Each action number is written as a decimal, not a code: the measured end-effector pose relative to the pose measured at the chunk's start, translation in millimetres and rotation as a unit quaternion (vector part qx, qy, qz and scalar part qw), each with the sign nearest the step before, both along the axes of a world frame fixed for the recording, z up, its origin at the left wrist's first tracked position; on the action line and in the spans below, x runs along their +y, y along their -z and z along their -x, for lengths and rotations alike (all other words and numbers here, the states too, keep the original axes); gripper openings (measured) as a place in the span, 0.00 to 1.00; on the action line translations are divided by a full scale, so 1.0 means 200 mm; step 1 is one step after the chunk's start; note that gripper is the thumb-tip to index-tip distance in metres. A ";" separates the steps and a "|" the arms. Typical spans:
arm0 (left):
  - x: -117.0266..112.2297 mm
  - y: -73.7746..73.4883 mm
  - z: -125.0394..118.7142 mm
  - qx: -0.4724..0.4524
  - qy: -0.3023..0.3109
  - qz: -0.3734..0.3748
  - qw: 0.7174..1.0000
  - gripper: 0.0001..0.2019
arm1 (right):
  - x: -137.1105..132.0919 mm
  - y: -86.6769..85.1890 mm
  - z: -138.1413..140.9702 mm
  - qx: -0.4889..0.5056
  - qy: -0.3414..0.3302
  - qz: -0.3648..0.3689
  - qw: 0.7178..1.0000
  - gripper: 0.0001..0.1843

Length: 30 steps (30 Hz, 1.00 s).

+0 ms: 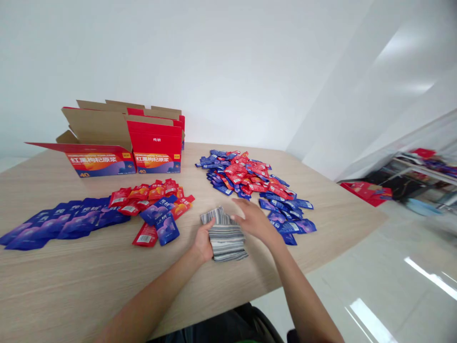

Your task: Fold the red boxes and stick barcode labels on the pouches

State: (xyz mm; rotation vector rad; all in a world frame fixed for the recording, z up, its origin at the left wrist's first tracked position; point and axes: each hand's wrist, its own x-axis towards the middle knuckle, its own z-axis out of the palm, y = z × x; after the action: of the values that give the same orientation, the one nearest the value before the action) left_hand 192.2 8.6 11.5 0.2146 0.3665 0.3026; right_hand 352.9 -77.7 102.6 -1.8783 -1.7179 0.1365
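My left hand (pixel 203 243) grips the left side of a stack of silver-backed sachets (pixel 225 238) that lies on the wooden table (pixel 71 286) in front of me. My right hand (pixel 252 220) rests on the stack's top right, fingers curled over it. Just right of my right hand lie loose blue sachets (pixel 293 221). Behind them is a mixed pile of red and blue sachets (pixel 246 176).
Left of the stack lie a few red and blue sachets (pixel 160 214), then a row of blue sachets (pixel 60 224). Two open red cartons (pixel 124 143) stand at the back left. The table edge runs on the right, with floor and red items (pixel 367 190) beyond.
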 end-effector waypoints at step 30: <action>0.03 0.00 0.05 0.043 0.011 0.017 0.999 0.30 | 0.04 0.38 -0.03 -0.062 0.248 0.117 0.960 0.28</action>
State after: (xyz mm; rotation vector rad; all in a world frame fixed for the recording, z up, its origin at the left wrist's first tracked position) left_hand 182.7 15.4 12.5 0.1979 0.4538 0.2664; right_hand 358.4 -70.3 26.6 -2.4817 -1.2942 0.0243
